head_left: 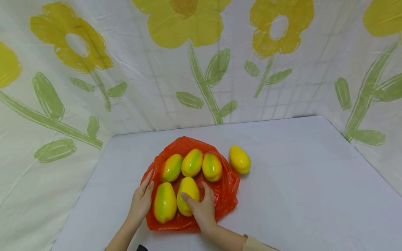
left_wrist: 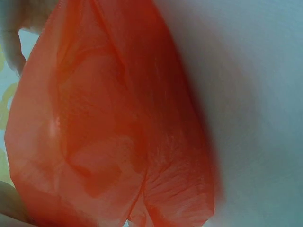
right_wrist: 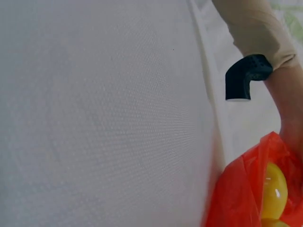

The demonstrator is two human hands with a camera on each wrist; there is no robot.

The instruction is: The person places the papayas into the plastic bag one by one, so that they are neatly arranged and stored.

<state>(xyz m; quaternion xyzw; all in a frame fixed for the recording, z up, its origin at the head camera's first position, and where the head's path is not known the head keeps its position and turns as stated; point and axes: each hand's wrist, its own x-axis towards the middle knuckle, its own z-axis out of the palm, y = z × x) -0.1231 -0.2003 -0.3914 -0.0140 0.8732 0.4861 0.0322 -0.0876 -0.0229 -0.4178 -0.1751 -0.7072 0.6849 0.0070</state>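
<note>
An opened red plastic bag (head_left: pixel 226 195) lies on the table with several glossy yellow mango-like fruits inside, most with a green streak. My right hand (head_left: pixel 204 211) grips the lower middle fruit (head_left: pixel 187 188), thumb over its front and fingers along its right side. At the bag's left rim, my left hand (head_left: pixel 141 202) holds the plastic between fingers and thumb. Another yellow fruit (head_left: pixel 240 160) lies outside, beside the bag's upper right. The bag's outer side (left_wrist: pixel 104 118) fills much of the left wrist view. In the right wrist view, part of a fruit (right_wrist: pixel 274 191) shows through the bag's opening.
A pale cloth covers the table (head_left: pixel 298 181). Behind it hangs a white curtain (head_left: pixel 141 90) printed with yellow flowers, which also runs along the sides. A black bent piece (right_wrist: pixel 244 78) sits at the left wrist.
</note>
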